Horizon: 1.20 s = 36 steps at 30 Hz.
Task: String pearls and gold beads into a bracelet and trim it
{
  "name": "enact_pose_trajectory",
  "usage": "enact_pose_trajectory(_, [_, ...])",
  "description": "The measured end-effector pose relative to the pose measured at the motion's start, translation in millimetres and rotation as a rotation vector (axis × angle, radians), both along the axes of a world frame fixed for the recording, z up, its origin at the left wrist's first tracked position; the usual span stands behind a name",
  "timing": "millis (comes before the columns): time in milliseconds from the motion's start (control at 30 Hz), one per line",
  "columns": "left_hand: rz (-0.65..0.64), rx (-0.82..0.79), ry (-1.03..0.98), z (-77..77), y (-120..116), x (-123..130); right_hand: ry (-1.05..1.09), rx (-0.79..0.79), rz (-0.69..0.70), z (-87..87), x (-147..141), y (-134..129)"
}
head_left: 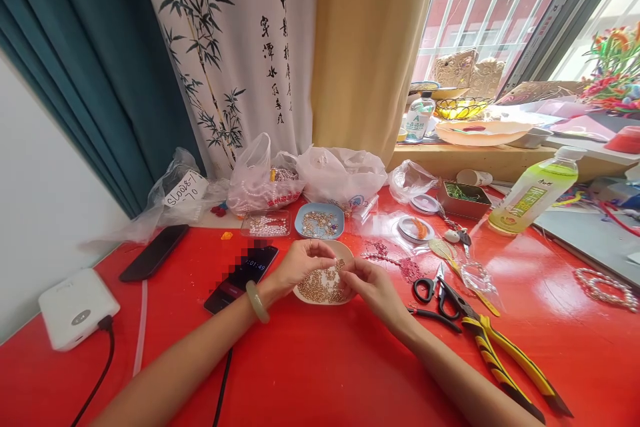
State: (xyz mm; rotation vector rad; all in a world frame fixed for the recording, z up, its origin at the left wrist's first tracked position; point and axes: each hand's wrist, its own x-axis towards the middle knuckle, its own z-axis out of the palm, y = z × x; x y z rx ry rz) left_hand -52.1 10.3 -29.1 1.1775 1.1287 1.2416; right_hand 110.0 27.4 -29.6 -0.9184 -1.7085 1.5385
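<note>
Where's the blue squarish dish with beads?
In the head view, the dish is near the middle, beyond the left hand and right of the clear rectangular tray.

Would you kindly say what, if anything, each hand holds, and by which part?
I cannot tell: the left hand and right hand look pinched above the cream dish, but anything in their grip is too small to see.

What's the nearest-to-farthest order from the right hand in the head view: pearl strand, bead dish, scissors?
From the right hand:
1. Bead dish: just left, by the fingertips.
2. Scissors: right.
3. Pearl strand: far right.
</note>
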Motion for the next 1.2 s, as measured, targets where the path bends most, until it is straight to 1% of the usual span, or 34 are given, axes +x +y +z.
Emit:
enact_pose_trajectory(167, [-0.015, -0.005, -0.001, -1.1, 0.0, 0.0, 0.018, 0.043, 0.032, 1.3, 0.7, -2.4])
enact_pose_trajectory(333, [-0.031, -0.016, -0.045, -1.9, -0.5, -1.8, 0.025, 0.036, 0.049, 2.2, 1.2, -3.2])
enact_pose_trajectory(500, [-0.076, -0.015, -0.05, -0.9, -2.2, -3.6, -0.006, 0.06, 0.042, -1.3, 1.2, -1.1])
enact_pose_trajectory(600, [-0.079, -0.019, -0.057, 0.5, -2.9, -3.0, -0.019, 0.074, 0.038, -3.9, 1.0, 0.6])
enact_pose_trajectory(733, [-0.067, -0.029, -0.043, 1.9, -3.1, -0.8, -0.009, 0.051, 0.044, -5.6, 0.5, 2.6])
enact_pose_trajectory(900, [-0.081, -0.016, -0.022, 1.8, -2.4, -0.2, 0.026, 0.011, 0.041, -6.9, 0.2, 4.6])
enact_pose_trajectory(967, [-0.05, -0.004, -0.014, 1.5, -0.4, -2.5, 0.043, 0.002, 0.031, -7.6, 0.6, 5.7])
enact_pose_trajectory(1067, [0.025, 0.021, 0.061, 0.4, 5.0, -9.2, 0.057, 0.005, 0.009, -8.6, 2.6, 9.0])
enact_pose_trajectory(1200, [0.067, 0.048, 0.296, -1.5, 11.3, -19.9, 0.084, 0.01, -0.024, -6.1, 8.2, 15.8])
